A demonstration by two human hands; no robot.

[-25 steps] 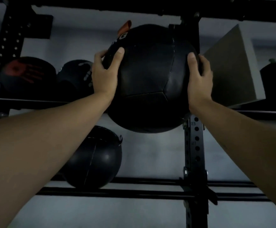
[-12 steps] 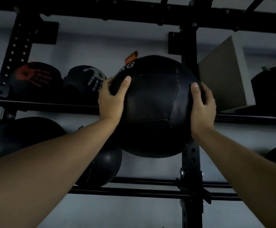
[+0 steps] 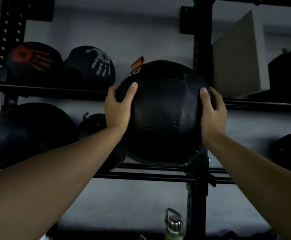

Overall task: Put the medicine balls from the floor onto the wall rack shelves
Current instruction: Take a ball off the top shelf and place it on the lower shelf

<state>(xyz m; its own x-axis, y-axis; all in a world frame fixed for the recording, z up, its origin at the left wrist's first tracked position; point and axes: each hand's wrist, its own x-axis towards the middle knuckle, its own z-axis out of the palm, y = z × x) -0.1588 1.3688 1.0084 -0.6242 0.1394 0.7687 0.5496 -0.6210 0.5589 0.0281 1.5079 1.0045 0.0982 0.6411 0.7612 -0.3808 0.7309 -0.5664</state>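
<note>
**Holding a Black Medicine Ball Between Two Hands at the Rack**

Pressing against opposite flanks of a large black medicine ball (image 3: 162,115), the fingers of both hands are seen spread and curved to the leather. The left hand (image 3: 118,108) is laid on the ball's left side, thumb tip resting on the front panel and the other fingers wrapped toward the back. The right hand (image 3: 212,115) is set on the right side in the same manner, its thumb pointing up along a seam. The ball is thus clasped between both palms, with bare forearms reaching up from the lower corners.

White letters "KG" are printed near the ball's top left, and an orange tab (image 3: 137,62) stands up just behind them. The ball's underside sits close above the rails of the lower shelf (image 3: 150,175); whether contact is made cannot be told. A black perforated upright (image 3: 197,205) is partly covered by the ball.

On the upper shelf (image 3: 54,91), to the left, a ball with a red handprint (image 3: 32,61) and a ball with a white handprint (image 3: 92,66) are lodged side by side. A grey block (image 3: 240,63) is leaned on the upper shelf to the right. Further dark balls are lodged on the lower shelf at the left. A green bottle with a metal cap (image 3: 174,226) is visible below, beside the upright.
</note>
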